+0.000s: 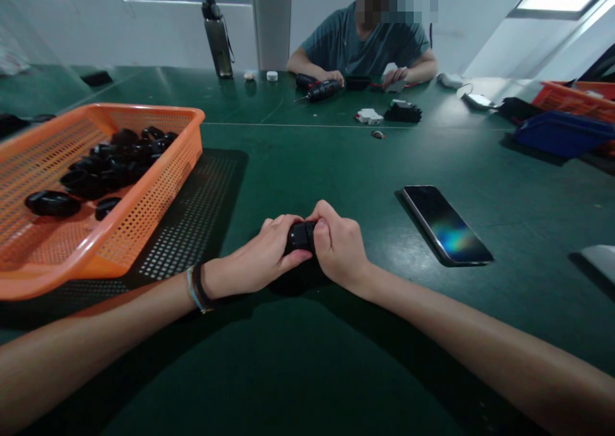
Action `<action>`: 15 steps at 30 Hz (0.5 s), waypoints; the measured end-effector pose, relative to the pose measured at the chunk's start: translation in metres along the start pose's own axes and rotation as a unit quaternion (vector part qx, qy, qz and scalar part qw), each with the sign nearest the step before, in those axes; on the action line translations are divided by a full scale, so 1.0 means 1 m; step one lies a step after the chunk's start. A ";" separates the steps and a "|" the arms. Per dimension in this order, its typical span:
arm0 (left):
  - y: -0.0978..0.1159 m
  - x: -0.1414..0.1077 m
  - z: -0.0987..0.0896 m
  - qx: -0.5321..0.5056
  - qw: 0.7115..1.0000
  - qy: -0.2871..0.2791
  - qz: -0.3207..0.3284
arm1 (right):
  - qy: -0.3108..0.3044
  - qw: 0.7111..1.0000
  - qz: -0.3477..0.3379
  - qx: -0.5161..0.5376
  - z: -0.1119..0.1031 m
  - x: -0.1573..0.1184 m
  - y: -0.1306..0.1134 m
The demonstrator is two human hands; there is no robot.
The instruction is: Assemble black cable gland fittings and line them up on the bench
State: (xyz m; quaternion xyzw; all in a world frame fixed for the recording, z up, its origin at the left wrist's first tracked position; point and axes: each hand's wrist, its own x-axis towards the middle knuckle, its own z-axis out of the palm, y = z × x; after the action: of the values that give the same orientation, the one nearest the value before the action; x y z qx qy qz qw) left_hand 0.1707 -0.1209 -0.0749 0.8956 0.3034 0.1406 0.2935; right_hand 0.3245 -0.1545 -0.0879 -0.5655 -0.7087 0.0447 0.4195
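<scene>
Between my hands, just over the green table [307,372], is a glossy black rounded plastic part [300,237]. My left hand [269,250] grips its left side, thumb below and fingers over the top. From the right, my right hand [339,244] closes round the other end with curled fingers, which hide that end. The two hands meet at the part. To the left stands an orange perforated basket [139,231] holding several similar black parts [120,161].
A smartphone [446,225] lies right of my hands. Across the table a person [355,45] sits near a power drill [321,90] and small white and black pieces [402,111]. A bottle [218,42] stands at the back; a blue bin [562,134] is at the right.
</scene>
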 end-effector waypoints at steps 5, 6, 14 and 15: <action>-0.002 0.003 -0.001 0.088 0.996 0.011 0.020 | -0.029 0.988 0.133 0.078 0.001 0.001 -0.005; -0.001 0.003 -0.001 0.107 0.994 0.014 0.026 | -0.031 0.984 0.149 0.094 0.002 0.001 -0.006; 0.002 0.005 -0.006 0.177 0.982 0.017 0.057 | -0.030 0.965 0.211 0.151 0.004 -0.001 -0.009; 0.000 0.005 -0.006 0.171 0.983 0.019 0.057 | -0.030 0.966 0.206 0.155 0.004 -0.001 -0.008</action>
State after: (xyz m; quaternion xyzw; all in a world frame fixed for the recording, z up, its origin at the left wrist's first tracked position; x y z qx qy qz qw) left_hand 0.1727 -0.1153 -0.0698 0.9456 0.2767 0.1200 0.1218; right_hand 0.3155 -0.1562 -0.0866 -0.6255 -0.5736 0.2570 0.4623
